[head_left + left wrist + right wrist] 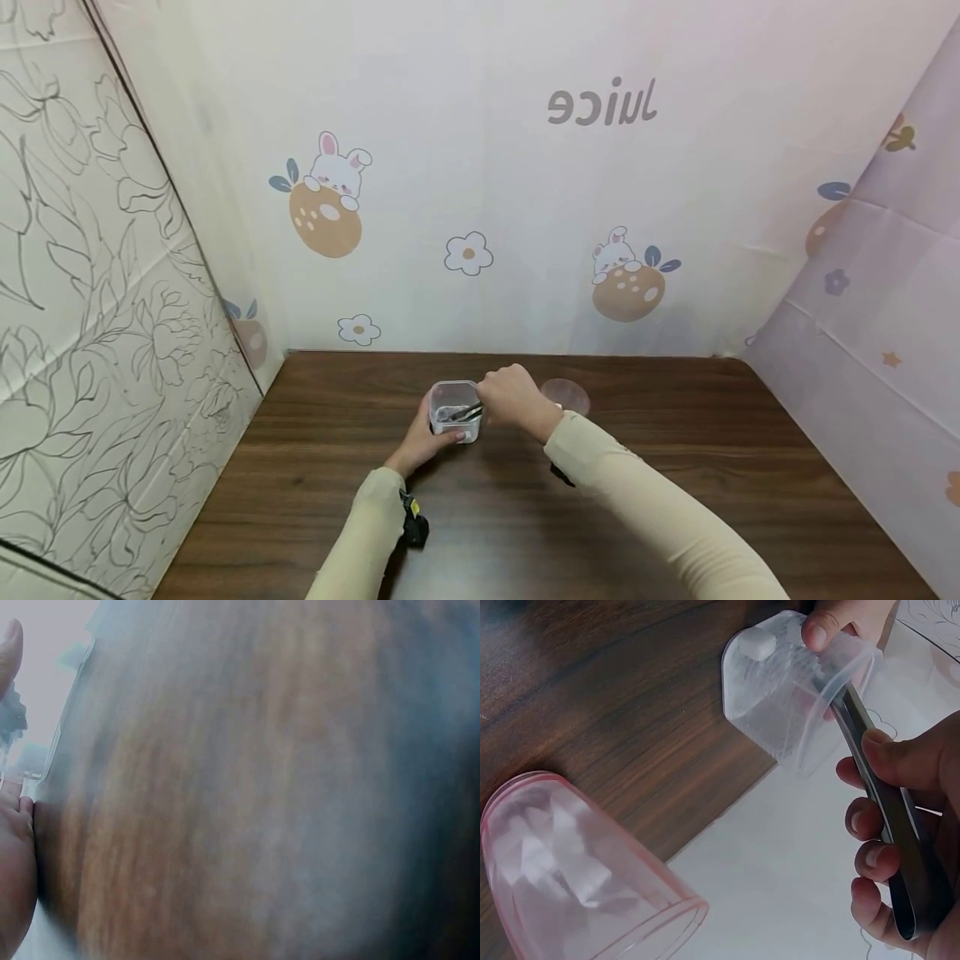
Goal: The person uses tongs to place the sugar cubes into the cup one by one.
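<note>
My left hand [417, 443] grips a clear plastic container [454, 389], thumb across its near side and fingers along its left. My right hand [517, 402] holds metal tongs [891, 825] that reach through the container's open top. In the right wrist view the thumb presses one arm of the tongs and curled fingers lie against the other; the container walls blur the tips. A small white lump [757, 645] shows near the container's bottom. Beside the right hand, a translucent pink cup [592, 870] has white pieces inside. The left wrist view catches only part of the left hand [13, 862].
The dark wood table [315, 500] spreads around both hands. A patterned cloth wall [480, 167] rises along its back edge, with more printed cloth at the left [97, 292] and right [862, 358] sides.
</note>
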`<state>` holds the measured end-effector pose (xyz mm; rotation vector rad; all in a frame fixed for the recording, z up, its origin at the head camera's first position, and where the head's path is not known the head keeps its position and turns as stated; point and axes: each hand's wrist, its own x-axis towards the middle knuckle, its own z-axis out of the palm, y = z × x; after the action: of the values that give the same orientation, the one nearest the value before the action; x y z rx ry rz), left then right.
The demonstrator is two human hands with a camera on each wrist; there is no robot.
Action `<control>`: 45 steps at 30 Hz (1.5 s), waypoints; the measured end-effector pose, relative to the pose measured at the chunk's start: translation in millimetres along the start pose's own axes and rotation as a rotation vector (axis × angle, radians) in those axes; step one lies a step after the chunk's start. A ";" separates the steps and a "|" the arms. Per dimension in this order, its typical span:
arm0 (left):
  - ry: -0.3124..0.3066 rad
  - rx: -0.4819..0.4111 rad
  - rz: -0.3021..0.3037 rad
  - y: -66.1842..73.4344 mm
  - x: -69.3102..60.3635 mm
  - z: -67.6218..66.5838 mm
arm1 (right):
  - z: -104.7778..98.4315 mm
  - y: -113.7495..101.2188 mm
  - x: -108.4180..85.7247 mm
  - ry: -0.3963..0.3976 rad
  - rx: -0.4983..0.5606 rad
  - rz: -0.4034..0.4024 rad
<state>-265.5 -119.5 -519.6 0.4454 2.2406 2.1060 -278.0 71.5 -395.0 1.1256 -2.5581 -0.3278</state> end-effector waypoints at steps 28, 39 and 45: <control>-0.007 0.002 -0.032 11.6 -4.7 0.4 | 9.1 -7.2 -0.9 -0.047 -0.045 0.039; 0.012 0.042 -0.027 15.2 -6.1 1.4 | -1.3 12.5 -10.2 -0.003 -0.019 0.085; 0.016 0.032 -0.028 16.1 -6.0 2.3 | -11.1 23.9 -18.9 0.006 0.013 0.109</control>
<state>-256.3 -117.9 -505.1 0.3975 2.2777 2.0708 -277.7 100.6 -380.6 0.9855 -2.6072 -0.2818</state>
